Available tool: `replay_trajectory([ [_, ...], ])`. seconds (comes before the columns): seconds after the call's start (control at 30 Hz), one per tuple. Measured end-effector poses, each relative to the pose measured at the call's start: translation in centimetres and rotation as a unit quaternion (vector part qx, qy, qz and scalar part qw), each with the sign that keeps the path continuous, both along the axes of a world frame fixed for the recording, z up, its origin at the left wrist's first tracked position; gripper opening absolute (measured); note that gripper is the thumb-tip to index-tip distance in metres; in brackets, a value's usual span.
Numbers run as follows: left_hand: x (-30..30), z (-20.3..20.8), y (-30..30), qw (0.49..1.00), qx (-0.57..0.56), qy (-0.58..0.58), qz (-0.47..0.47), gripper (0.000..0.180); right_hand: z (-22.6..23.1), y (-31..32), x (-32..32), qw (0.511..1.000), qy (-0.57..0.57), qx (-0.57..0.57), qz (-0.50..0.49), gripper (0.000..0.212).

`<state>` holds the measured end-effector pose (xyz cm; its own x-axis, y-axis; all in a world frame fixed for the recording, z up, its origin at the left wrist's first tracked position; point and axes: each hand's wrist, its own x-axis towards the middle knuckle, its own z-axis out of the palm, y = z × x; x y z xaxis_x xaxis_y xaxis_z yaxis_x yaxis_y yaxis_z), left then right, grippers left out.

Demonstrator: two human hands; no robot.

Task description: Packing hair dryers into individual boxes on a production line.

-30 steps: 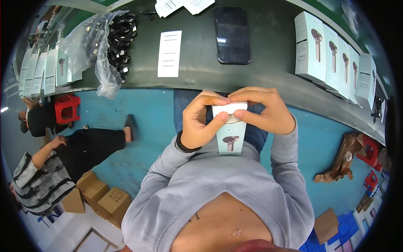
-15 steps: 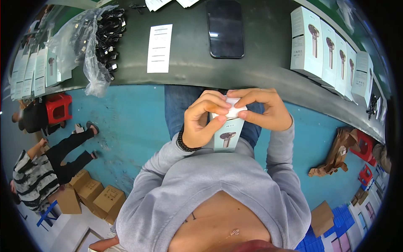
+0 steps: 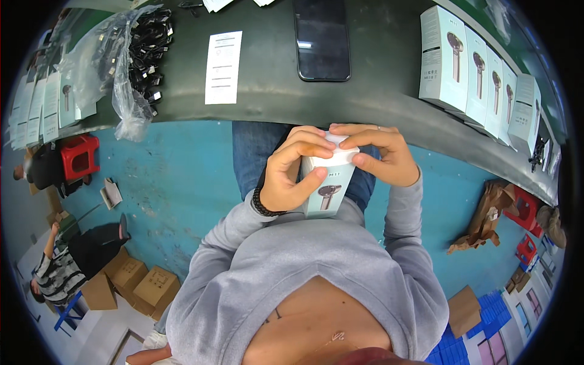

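Note:
Upright at my lap, in front of the table edge, stands a pale mint carton point(image 3: 329, 193) with a handheld round-headed device pictured on its front. My left hand point(image 3: 295, 165) grips its upper left side, thumb on the front edge and fingers over the top. At the upper right, my right hand point(image 3: 387, 153) holds the box between thumb and bent fingers, fingertips pressing on the white top. Fingers partly cover this top, so I cannot see whether it is fully closed. What the carton contains is hidden.
On the dark table point(image 3: 261, 73) are a phone point(image 3: 323, 39), a printed white slip point(image 3: 223, 68) and bagged black cables point(image 3: 149, 58). Matching cartons stand in rows right point(image 3: 446, 58) and left point(image 3: 50, 106). Brown boxes point(image 3: 157, 285), red stools point(image 3: 79, 156) and another person point(image 3: 67, 274) are beyond.
Both hands stay on the carton's top with only small finger shifts. The view has moved slightly, and the person at far left has shifted away.

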<state>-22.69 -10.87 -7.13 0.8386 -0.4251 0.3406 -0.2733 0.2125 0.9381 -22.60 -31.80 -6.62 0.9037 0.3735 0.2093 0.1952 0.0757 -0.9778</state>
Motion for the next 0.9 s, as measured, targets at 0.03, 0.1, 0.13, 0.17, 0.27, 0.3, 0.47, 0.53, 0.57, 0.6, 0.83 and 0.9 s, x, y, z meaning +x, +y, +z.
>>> replay_trajectory([
  [0.03, 0.0, 0.0, 0.0, 1.0, 0.0, 0.001, 0.0, 0.02, 0.0, 0.0, 0.0, 1.0, -0.022, -0.001, 0.002, 0.015],
  [0.1, -0.2, -0.1, 0.0, 1.0, 0.008, 0.001, 0.007, 0.018, -0.2, 0.1, -0.2, 1.0, -0.018, -0.004, -0.005, 0.014],
  [0.13, -0.2, -0.1, 0.0, 1.0, 0.007, 0.002, 0.007, 0.018, -0.2, 0.1, -0.3, 1.0, -0.014, -0.008, -0.013, 0.014],
  [0.17, -0.2, -0.1, 0.1, 1.0, 0.015, -0.008, 0.003, 0.016, -0.3, 0.2, -0.4, 1.0, -0.013, -0.009, -0.012, 0.014],
  [0.27, -0.1, -0.2, 0.1, 1.0, 0.027, -0.01, 0.001, 0.012, -0.4, 0.3, -0.9, 0.999, -0.016, -0.015, -0.026, 0.013],
  [0.3, -0.1, -0.2, 0.1, 1.0, 0.031, -0.005, 0.002, 0.01, -0.4, 0.4, -1.0, 0.999, -0.017, -0.033, -0.037, 0.013],
  [0.47, -0.1, -0.4, 0.6, 0.996, 0.056, -0.062, -0.016, 0.005, -1.9, 0.9, -2.9, 0.985, -0.151, -0.076, -0.039, 0.03],
  [0.53, -0.1, -0.2, 0.4, 0.993, 0.071, -0.088, -0.014, 0.009, -2.9, 1.6, -4.0, 0.984, -0.151, -0.066, -0.063, 0.036],
  [0.57, 0.0, 0.2, 0.2, 0.992, 0.085, -0.092, -0.017, 0.006, -3.3, 1.7, -4.5, 0.983, -0.153, -0.057, -0.088, 0.043],
  [0.6, -0.2, 0.5, 0.1, 0.991, 0.096, -0.088, -0.014, 0.006, -3.6, 2.0, -5.3, 0.989, -0.113, -0.039, -0.091, 0.049],
  [0.83, 1.7, 4.8, -5.0, 0.983, -0.057, -0.105, 0.14, 0.008, -1.8, 2.9, -7.2, 0.969, -0.112, 0.024, -0.22, 0.113],
  [0.9, 3.4, 7.3, -7.5, 0.978, -0.079, -0.079, 0.176, 0.008, 1.4, 1.9, -6.9, 0.96, -0.133, 0.014, -0.245, 0.119],
])
